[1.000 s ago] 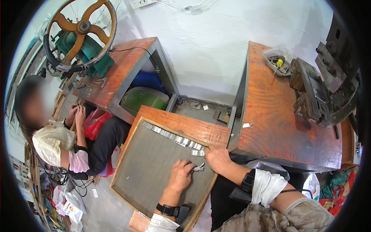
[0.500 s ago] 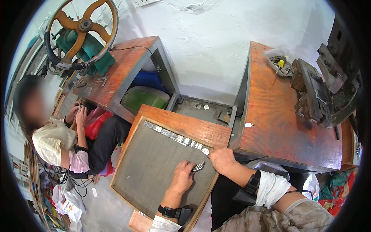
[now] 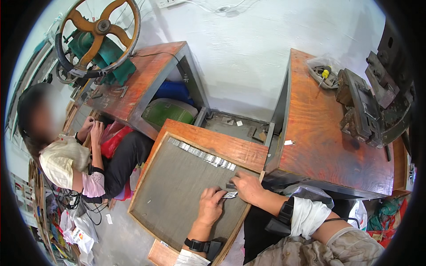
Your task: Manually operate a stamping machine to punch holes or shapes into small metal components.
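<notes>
My left hand is closed in a pinch on a small stack of shiny metal strips, low over the wooden-rimmed tray. Right beside it, my right hand has its fingers closed around a small dark metal piece, only partly visible at the fingertips. A row of small perforated metal plates lies end to end along the tray's far rim, ending a little beyond my right hand.
Wooden benches stand left and right; the right one bears a heavy metal press and a plastic tub of tools. A green machine with a large handwheel is at the far left. Another person sits at the left.
My right hand has drawn back from the right end of the row toward my left hand and now has a dark piece at its fingertips. The row's plates look closer together.
</notes>
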The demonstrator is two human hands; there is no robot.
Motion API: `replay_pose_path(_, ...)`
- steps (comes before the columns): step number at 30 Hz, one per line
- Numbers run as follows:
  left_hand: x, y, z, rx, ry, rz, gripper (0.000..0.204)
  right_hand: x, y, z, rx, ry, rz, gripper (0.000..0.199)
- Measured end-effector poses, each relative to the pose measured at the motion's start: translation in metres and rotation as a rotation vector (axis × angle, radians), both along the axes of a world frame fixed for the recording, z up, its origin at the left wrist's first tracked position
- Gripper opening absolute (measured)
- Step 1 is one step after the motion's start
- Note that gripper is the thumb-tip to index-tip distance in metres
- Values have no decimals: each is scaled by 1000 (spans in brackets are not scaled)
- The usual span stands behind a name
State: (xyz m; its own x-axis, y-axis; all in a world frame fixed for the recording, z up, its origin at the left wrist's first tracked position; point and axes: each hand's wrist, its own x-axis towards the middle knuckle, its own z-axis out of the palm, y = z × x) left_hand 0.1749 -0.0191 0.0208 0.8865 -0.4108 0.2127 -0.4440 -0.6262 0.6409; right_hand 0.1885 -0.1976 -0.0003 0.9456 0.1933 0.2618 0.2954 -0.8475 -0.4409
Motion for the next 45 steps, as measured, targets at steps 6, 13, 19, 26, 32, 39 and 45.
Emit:
replay_pose_path(6,6,-2,1,52,-199,27,31,11,13,1,337,241,192,14)
replay_pose_path(13,6,1,0,25,-23,46,30,44,14,23,-70,-117,100,28)
replay_pose_path(19,4,21,5,132,31,-15,29,40,24,23,-378,-151,124,39)
replay_pose_path(26,-14,24,2,34,52,51,29,35,21,8,-160,0,190,33)
replay_pose_path(32,-13,18,3,55,-64,82,30,29,22,21,42,409,24,33)
replay_pose_path(39,-3,22,-5,109,-146,-36,35,23,31,14,248,413,162,25)
replay_pose_path(45,-6,17,0,33,-58,73,36,62,42,16,-64,-210,236,30)
